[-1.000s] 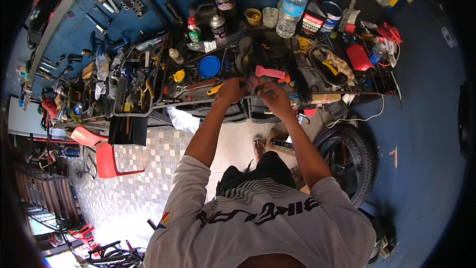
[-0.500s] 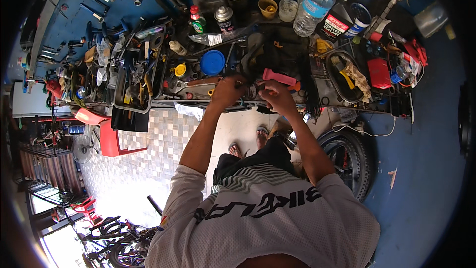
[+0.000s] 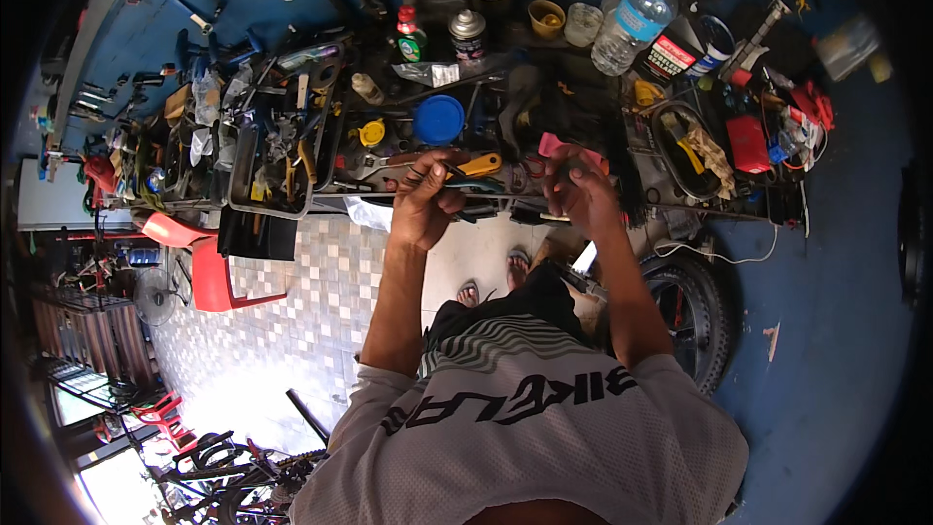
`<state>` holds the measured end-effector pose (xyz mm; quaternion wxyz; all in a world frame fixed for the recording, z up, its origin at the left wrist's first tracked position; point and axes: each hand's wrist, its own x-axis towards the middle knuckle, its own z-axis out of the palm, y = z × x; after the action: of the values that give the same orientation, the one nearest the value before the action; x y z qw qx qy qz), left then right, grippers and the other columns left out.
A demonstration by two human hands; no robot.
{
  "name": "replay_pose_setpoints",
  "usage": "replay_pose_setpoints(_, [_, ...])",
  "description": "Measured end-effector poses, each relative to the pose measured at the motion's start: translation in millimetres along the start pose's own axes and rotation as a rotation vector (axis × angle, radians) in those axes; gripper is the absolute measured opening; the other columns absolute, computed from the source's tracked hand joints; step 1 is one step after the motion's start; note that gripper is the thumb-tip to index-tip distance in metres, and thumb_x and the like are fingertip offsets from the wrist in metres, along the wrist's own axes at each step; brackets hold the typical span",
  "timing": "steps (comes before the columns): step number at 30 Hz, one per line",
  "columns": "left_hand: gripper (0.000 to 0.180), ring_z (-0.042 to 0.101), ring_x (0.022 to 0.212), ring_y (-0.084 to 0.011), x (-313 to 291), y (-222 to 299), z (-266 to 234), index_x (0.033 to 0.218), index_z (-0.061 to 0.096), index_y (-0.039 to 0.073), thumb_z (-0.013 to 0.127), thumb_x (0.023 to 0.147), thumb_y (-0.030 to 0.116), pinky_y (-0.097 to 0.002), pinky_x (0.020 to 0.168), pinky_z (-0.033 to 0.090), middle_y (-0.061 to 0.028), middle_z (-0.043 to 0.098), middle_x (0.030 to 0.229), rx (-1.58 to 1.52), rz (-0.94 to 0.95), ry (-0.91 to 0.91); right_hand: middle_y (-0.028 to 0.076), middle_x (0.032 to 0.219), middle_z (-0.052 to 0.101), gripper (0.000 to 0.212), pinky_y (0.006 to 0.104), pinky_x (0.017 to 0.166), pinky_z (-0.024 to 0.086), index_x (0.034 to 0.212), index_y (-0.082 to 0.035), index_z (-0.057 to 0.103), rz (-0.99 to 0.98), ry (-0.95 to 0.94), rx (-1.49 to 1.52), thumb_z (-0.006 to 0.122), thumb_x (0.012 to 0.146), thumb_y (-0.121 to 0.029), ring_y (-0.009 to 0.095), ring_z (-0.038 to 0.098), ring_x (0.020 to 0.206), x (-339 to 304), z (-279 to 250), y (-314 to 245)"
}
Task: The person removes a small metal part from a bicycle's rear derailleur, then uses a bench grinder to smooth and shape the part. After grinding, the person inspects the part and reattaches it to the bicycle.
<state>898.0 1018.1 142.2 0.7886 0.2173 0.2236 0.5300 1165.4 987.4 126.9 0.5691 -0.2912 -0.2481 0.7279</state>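
Right, both bare hands are up over the near edge of the bench (image 3: 335, 196), and this looks like fine finger work, perhaps sorting out something small. The left hand (image 3: 423, 204) is curled, thumb laid across the fingers — whether anything tiny sits in that pinch, I can't tell. Well apart to its right, the right hand (image 3: 585, 190) hangs half open, fingers loosely bent, with nothing visible in it. Any next move, I'd judge, calls for light fingertips and a clear path through the clutter.

Now the count: one orange-yellow handle (image 3: 481, 164), just right of the left fingers; one pink piece (image 3: 549, 145), partly behind the right fingers; one adjustable wrench (image 3: 367, 166) to the left. Farther back — one blue round lid (image 3: 439, 120), one yellow cap (image 3: 371, 132), two cups (image 3: 545, 19) (one yellow, one clear), and one big water bottle (image 3: 634, 27) on the far right.
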Motion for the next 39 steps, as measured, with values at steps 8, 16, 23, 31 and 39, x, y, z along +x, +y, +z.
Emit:
replay_pose_setpoints(8, [0.011,0.057,0.071,-0.0085,-27.4,21.5,1.1,0.104,0.071,0.002,0.069,0.093,0.001,-0.0227,0.055,0.044,-0.0079,0.066,0.117,0.436,0.303,-0.077,-0.004,0.072,0.051,0.029,0.0204,0.045,0.030,0.096,-0.008,0.064,0.304,-0.116,-0.284,0.058,0.104,-0.035,0.002,0.040,0.054,-7.1,83.6,38.9])
replay_pose_setpoints(16, [0.021,0.050,0.067,-0.0103,-57.4,41.4,-14.6,0.114,0.065,0.004,0.069,0.094,0.008,-0.0249,0.056,0.042,-0.0138,0.064,0.115,0.137,0.418,-0.200,-0.005,0.078,0.055,0.022,0.0245,0.064,0.037,0.095,-0.005,0.060,-0.132,-0.064,-0.767,0.064,0.101,-0.026,0.003,0.045,0.069,3.3,136.0,62.6])
replay_pose_setpoints(23, [0.030,0.061,0.078,-0.0161,-72.4,44.1,-2.6,0.119,0.062,0.002,0.071,0.090,0.002,-0.0270,0.060,0.050,-0.0176,0.066,0.114,0.315,0.539,-0.225,-0.007,0.075,0.048,0.027,0.0184,0.050,0.030,0.124,-0.007,0.058,0.061,-0.144,-0.303,0.061,0.103,-0.022,0.000,0.038,0.059,-5.2,152.5,55.2])
replay_pose_setpoints(31, [0.044,0.068,0.100,-0.0206,-65.4,37.2,27.3,0.124,0.057,0.001,0.078,0.086,0.008,-0.0303,0.085,0.055,-0.0161,0.070,0.108,0.282,0.612,-0.162,-0.002,0.070,0.046,0.018,0.0204,0.047,0.029,0.113,-0.006,0.060,-0.009,-0.227,-0.157,0.061,0.100,-0.020,0.003,0.037,0.054,11.0,129.1,37.5])
replay_pose_setpoints(39, [0.042,0.068,0.109,-0.0244,-70.4,37.9,17.4,0.124,0.058,-0.005,0.076,0.087,0.003,-0.0368,0.093,0.055,-0.0156,0.059,0.129,0.477,0.774,0.066,-0.003,0.065,0.047,0.007,0.0220,0.047,0.031,0.100,-0.007,0.058,-0.004,-0.162,-0.231,0.060,0.095,-0.010,0.005,0.040,0.053,41.4,63.4,14.0])
